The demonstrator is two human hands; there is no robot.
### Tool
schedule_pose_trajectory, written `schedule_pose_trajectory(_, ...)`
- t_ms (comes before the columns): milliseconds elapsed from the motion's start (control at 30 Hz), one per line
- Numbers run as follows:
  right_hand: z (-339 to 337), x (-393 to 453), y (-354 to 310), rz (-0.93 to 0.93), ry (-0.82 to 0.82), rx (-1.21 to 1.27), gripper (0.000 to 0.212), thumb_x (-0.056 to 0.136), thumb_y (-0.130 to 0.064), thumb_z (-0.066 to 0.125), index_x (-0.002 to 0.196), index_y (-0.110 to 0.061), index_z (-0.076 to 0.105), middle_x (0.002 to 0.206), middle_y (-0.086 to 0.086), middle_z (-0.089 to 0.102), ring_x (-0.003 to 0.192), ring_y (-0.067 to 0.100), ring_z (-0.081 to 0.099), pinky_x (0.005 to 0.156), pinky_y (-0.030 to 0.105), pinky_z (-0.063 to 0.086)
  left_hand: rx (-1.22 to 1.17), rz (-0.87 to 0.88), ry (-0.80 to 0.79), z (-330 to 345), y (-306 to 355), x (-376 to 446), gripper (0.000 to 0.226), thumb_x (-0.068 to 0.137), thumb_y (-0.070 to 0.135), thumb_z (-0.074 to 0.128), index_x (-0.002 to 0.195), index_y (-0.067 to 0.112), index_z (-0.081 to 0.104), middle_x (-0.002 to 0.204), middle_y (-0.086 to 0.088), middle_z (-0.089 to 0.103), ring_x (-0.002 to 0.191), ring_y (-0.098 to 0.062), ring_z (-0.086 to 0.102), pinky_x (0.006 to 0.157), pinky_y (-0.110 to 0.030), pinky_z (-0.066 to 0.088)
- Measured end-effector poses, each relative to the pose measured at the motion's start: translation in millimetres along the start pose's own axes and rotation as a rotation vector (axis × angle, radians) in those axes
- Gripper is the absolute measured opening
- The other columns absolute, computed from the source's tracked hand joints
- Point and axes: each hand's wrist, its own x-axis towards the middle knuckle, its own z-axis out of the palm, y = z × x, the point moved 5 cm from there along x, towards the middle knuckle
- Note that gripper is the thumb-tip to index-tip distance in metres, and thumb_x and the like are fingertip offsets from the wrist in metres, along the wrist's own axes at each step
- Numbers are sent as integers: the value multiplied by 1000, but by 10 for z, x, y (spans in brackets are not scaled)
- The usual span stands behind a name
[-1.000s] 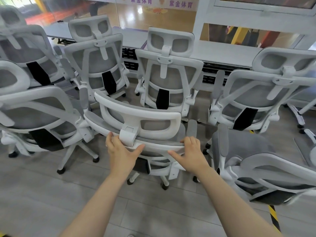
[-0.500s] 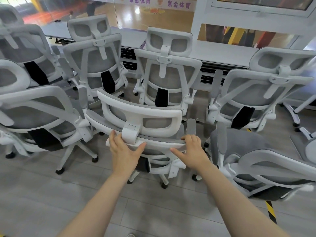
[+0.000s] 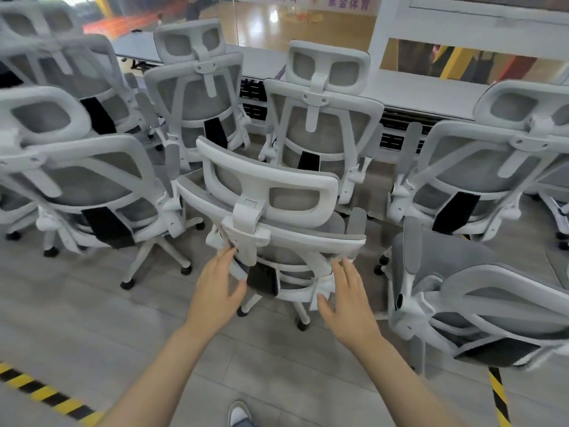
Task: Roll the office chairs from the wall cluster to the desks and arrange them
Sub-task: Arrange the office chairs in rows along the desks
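An office or showroom floor beside a sports hall. Rows of white mesh office chairs crowd long white desks at twelve o'clock. Beyond a glass partition lies a wooden court floor, with hazard tape at seven o'clock.

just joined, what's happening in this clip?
A person is rolling white-framed, grey-mesh office chairs toward the long white desk. The nearest chair stands just behind the row already parked there. Both hands are open at its backrest: the left hand has fingertips at the frame, the right hand seems just off it.
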Motion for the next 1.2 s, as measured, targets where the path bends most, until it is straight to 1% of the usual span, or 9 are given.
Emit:
schedule_pose_trajectory(100,127,-183,-22,-34,-113,15,68,95,-28,51,152,-15,17,159,2,16,148,14,7,118,24,9,13,-59,-2,40,45,-335,49,90,14,61,137,17,48,135,0,54,126,-19,48,104,-29,33)
schedule_pose_trajectory(267,296,-379,-247,-129,-238,11,62,95,-28,51,149,-16,25,156,2,23,145,16,17,118,26,14,68,-143,-28,68,-69,-882,44,89,16,61,132,18,52,133,3,56,124,-17,50,104,-29,32)
schedule_pose_trajectory(367,405,-436,-515,-230,-299,-23,55,94,-30,52,144,-17,35,149,1,33,139,16,28,116,28,23,88,-187,-29,-95,-224,-1146,42,90,31,53,131,20,52,133,5,55,122,-16,51,102,-32,39)
schedule_pose_trajectory(500,589,-402,-992,-335,-380,-43,45,95,-33,50,138,-22,45,146,-5,39,136,13,33,114,31,28,149,-249,-6,-462,-537,-1345,56,86,50,32,131,24,51,133,8,54,119,-15,53,101,-35,43)
schedule_pose_trajectory(700,1085,-167,-1873,-418,-457,-4,40,95,-33,52,134,-24,48,138,-10,45,131,9,38,110,27,32,122,-365,60,-1108,-1171,-1442,41,95,33,51,135,26,48,137,11,49,122,-12,50,103,-28,38)
schedule_pose_trajectory(833,1522,46,-2593,-397,-499,74,37,95,-33,52,132,-26,49,132,-13,45,125,8,43,105,26,36,97,-413,55,-1643,-1708,-1437,40,98,35,49,137,31,43,138,19,42,93,-10,51,101,-24,35)
schedule_pose_trajectory(867,1566,78,-2698,-389,-502,89,37,95,-34,52,132,-27,48,131,-15,44,125,6,41,104,25,35,95,-406,52,-1719,-1770,-1421,40,98,35,49,137,32,43,137,20,42,96,-8,50,103,-24,35)
schedule_pose_trajectory(967,1875,213,-3183,-385,-519,121,38,96,-32,51,133,-27,47,126,-20,39,126,2,37,100,20,31,98,-414,60,-2121,-2191,-1411,39,97,34,49,136,32,44,139,19,44,126,-4,43,108,-26,34)
schedule_pose_trajectory(1200,2384,704,-3957,-389,-569,157,39,96,-28,51,135,-24,47,133,-15,43,125,1,37,99,17,27,89,-477,132,-2845,-2959,-1101,39,97,33,50,136,33,44,138,20,43,128,0,39,101,-16,31)
